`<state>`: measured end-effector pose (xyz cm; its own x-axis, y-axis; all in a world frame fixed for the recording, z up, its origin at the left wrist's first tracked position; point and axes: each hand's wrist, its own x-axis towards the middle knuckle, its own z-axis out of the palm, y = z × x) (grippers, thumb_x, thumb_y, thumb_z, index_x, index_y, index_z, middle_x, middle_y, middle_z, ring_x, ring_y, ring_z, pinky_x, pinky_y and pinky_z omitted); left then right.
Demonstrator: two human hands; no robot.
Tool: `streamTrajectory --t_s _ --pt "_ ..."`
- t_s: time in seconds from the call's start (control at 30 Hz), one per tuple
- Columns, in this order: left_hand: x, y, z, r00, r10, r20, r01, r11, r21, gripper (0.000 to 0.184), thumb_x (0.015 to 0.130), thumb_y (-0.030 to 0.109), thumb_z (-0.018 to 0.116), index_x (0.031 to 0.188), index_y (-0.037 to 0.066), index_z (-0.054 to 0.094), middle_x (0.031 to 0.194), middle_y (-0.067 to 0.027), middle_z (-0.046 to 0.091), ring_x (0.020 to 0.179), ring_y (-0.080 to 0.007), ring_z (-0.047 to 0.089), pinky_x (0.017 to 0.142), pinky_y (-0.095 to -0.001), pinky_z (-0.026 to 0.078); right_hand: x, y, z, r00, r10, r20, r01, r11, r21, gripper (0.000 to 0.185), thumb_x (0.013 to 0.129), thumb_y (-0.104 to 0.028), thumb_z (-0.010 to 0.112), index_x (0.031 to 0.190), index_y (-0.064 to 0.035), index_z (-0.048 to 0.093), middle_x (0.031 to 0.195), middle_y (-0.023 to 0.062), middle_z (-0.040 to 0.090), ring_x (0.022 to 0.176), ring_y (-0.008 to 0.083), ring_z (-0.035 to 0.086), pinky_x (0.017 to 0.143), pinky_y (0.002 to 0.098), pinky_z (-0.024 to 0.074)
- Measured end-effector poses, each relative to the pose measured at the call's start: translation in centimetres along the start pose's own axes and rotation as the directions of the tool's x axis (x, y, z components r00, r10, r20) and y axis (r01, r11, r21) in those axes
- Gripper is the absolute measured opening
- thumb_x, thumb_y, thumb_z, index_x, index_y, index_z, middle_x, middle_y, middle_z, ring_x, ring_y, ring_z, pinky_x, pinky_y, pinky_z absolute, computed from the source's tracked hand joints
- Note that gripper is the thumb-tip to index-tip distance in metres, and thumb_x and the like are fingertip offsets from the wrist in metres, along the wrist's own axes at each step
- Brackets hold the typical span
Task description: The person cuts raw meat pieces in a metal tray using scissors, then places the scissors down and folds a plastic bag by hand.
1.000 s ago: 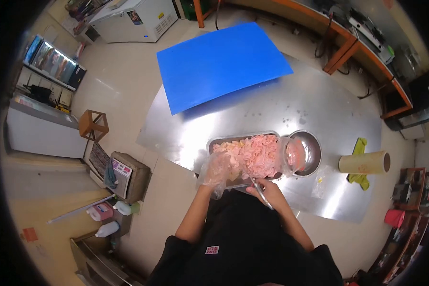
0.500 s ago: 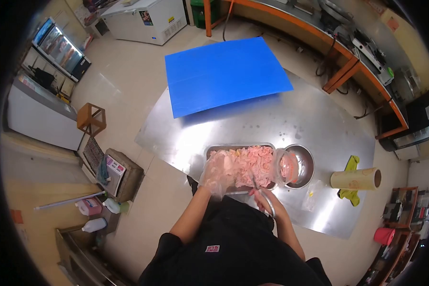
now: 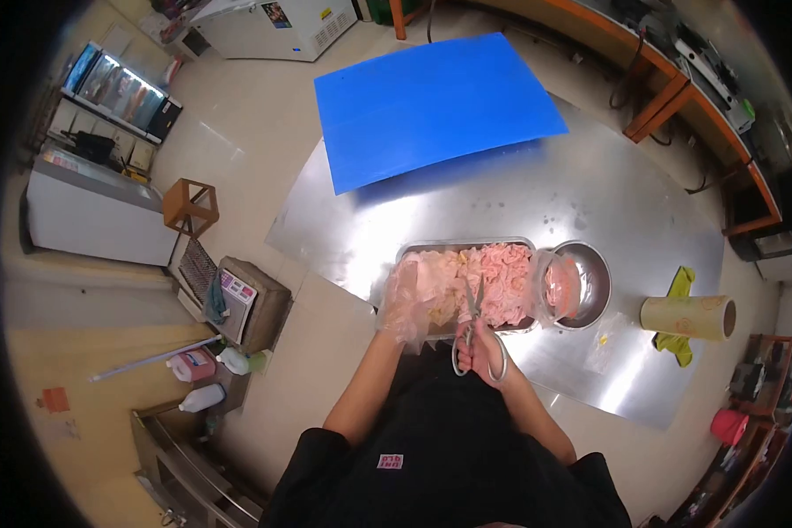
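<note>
A metal tray (image 3: 466,241) in front of me is full of pale pink raw meat pieces (image 3: 506,277). My left hand (image 3: 409,295), inside a loose clear plastic glove, lies over the tray's left part against the meat. The plastic and the meat blur its fingers, so their grip is unclear. My right hand (image 3: 479,345) is bare and closed round the handles of metal scissors (image 3: 475,299). Their blades point away from me over the middle of the meat and look slightly apart. Right of the tray, a steel bowl (image 3: 597,277) has a clear plastic bag with pink contents (image 3: 561,286) at its left side.
A large blue board (image 3: 440,110) covers the far part of the steel table (image 3: 502,198). On the right, a roll of film (image 3: 686,318) lies across a yellow-green thing (image 3: 673,350). A small clear plastic packet (image 3: 601,350) lies near the bowl. A scale (image 3: 236,304) stands left.
The scissors have turned in my right hand, so both handle loops and the blades now show plainly. My left hand stays over the tray's left part. The whole view has shifted slightly.
</note>
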<state>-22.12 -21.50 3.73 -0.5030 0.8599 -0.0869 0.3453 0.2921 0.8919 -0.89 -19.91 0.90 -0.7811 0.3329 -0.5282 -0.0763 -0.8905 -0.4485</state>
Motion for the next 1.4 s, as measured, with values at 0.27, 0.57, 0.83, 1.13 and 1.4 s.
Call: streamTrajectory --t_s 0.27,0.57,0.83,1.13,1.4 --pt "2.0 -2.2 -0.5 0.906 0.403 0.127 -0.42 0.823 0.382 0.044 0.087 0.019 0.07 0.124 0.002 0.054 0.108 -0.0172 0.062 0.094 -0.0364 0.062 0.08 -0.0446 0.052 2.7 1.7 3.3 0.95 -0.133 0.283 0.084 0.98 0.179 0.062 0.094 -0.069 0.051 0.117 -0.0122 0.051 0.088 -0.0009 0.049 0.078 0.0124 0.048 0.069 0.0289 0.0413" --pt "-0.2 -0.1 -1.1 0.996 0.07 0.052 -0.079 0.977 0.197 0.029 0.098 0.03 0.051 0.108 0.005 0.064 0.097 -0.0143 0.068 0.085 -0.0279 0.065 0.077 -0.0396 0.052 4.1 2.1 1.9 0.938 -0.143 0.314 0.142 0.989 0.027 0.064 0.091 -0.071 0.052 0.105 -0.0086 0.052 0.073 -0.0019 0.044 0.055 0.0086 0.037 0.052 0.0259 0.032" --pt "-0.6 0.6 -0.9 0.973 -0.159 0.168 0.205 0.931 -0.302 0.038 0.103 0.035 0.046 0.104 0.002 0.064 0.082 -0.0062 0.066 0.072 -0.0126 0.061 0.063 -0.0296 0.051 3.9 2.1 4.0 0.928 -0.277 0.25 0.231 0.952 0.199 0.064 0.091 -0.071 0.053 0.103 -0.0074 0.053 0.067 -0.0038 0.041 0.049 0.0064 0.031 0.044 0.0235 0.0239" --pt "-1.1 1.8 -1.5 0.948 -0.175 0.266 0.252 0.922 -0.295 0.04 0.105 0.042 0.045 0.1 0.005 0.058 0.073 -0.006 0.061 0.052 -0.012 0.055 0.047 -0.0263 0.043 4.0 1.8 4.1 0.93 -0.262 0.258 0.215 0.957 0.197 0.065 0.092 -0.072 0.051 0.105 -0.0078 0.051 0.076 -0.0014 0.046 0.054 0.0086 0.034 0.049 0.0246 0.0299" --pt "-0.9 0.9 -1.7 0.99 -0.098 0.1 0.11 0.986 -0.124 0.038 0.104 0.032 0.045 0.104 0.0 0.066 0.077 -0.0075 0.066 0.064 -0.0157 0.061 0.06 -0.0323 0.049 3.7 1.3 2.6 0.959 -0.105 0.263 0.098 0.994 0.037 0.072 0.088 -0.078 0.05 0.101 -0.0071 0.053 0.067 -0.0011 0.045 0.047 0.0087 0.037 0.043 0.0242 0.0294"
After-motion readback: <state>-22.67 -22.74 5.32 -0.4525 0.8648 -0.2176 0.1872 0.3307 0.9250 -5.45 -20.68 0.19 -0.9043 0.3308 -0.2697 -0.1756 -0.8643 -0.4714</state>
